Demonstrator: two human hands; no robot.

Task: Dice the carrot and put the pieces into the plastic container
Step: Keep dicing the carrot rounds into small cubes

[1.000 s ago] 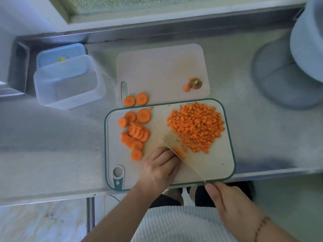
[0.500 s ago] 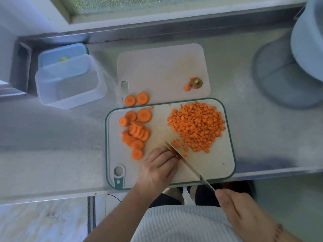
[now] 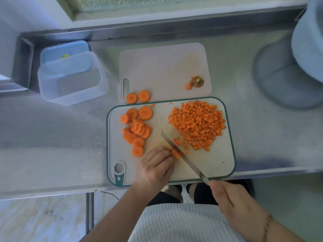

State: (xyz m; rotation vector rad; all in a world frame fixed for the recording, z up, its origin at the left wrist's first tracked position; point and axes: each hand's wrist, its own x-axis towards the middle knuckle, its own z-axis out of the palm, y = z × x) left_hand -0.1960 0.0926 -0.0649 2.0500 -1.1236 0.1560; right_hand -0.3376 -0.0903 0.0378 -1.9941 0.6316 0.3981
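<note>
A green-rimmed cutting board [image 3: 216,165] lies at the counter's front edge. A pile of diced carrot [image 3: 197,123] covers its right half, and several carrot slices [image 3: 137,131] lie on its left. My left hand [image 3: 153,169] holds down carrot strips [image 3: 174,153] with curled fingertips. My right hand [image 3: 232,201] grips the handle of a knife [image 3: 180,152], whose blade slants across the board against those strips. The clear plastic container [image 3: 70,81] stands at the far left with nothing in it.
A second, pale cutting board [image 3: 162,70] lies behind, with two carrot slices [image 3: 138,97] and the carrot top [image 3: 196,82] on it. A blue lid [image 3: 64,53] sits behind the container. A large grey-blue object [image 3: 297,67] fills the right side. A steel ledge runs along the back.
The knife was drawn back toward me and turned onto its edge, with the tip now just left of the diced pile. My right hand moved back and right. My left hand stayed on the strips.
</note>
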